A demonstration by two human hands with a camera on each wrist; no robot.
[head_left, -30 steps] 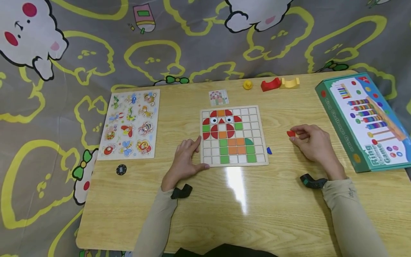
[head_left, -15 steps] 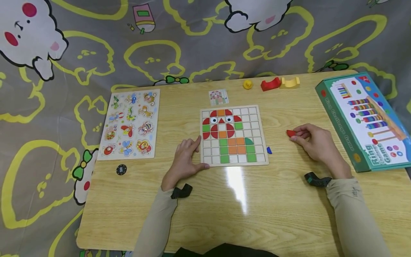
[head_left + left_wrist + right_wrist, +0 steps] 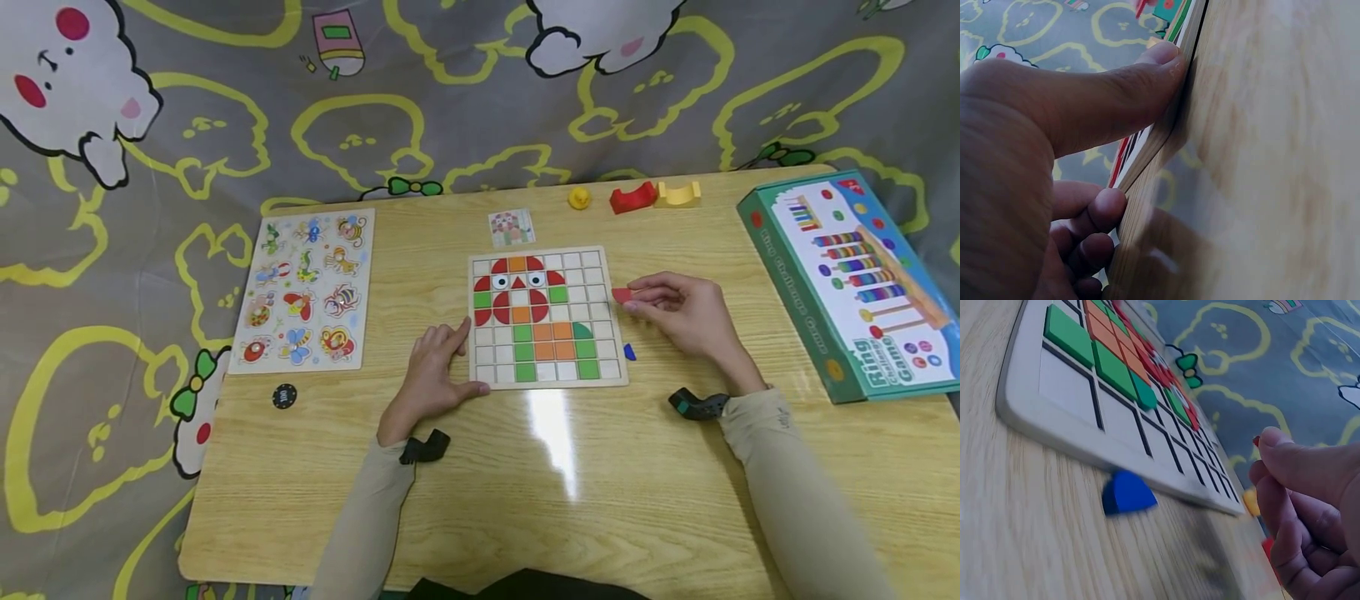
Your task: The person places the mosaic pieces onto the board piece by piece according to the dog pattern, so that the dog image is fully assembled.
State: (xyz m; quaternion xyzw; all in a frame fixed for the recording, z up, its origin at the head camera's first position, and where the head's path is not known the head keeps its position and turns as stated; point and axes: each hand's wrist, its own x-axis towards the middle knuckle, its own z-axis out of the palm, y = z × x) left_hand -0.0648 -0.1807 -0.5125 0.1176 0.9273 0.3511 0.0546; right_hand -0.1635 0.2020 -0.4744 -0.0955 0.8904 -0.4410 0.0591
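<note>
A wooden grid board (image 3: 612, 322) lies on the table, its cells partly filled with red, orange, green and white pieces and two eye pieces. My left hand (image 3: 429, 379) rests at the board's near left corner. In the left wrist view its thumb (image 3: 1116, 100) lies on the front rim, and a fingertip touches the left side. My right hand (image 3: 686, 317) pinches a small red piece (image 3: 621, 295) between thumb and fingertips, just by the board's right edge. In the right wrist view only a sliver of that piece shows. A blue piece (image 3: 1129, 492) lies beside the board's right rim.
Behind the board lies a small picture card (image 3: 512, 227). Farther back stand a yellow toy (image 3: 578, 197), a red arch-shaped block (image 3: 632, 197) and a yellow one (image 3: 678, 194). An insect puzzle board (image 3: 302, 290) and black chip (image 3: 284, 396) lie left; a game box (image 3: 855, 283) lies right.
My right hand has moved left with the red piece, from the table's right part to the board's right edge. My left hand has stayed at the board's corner.
</note>
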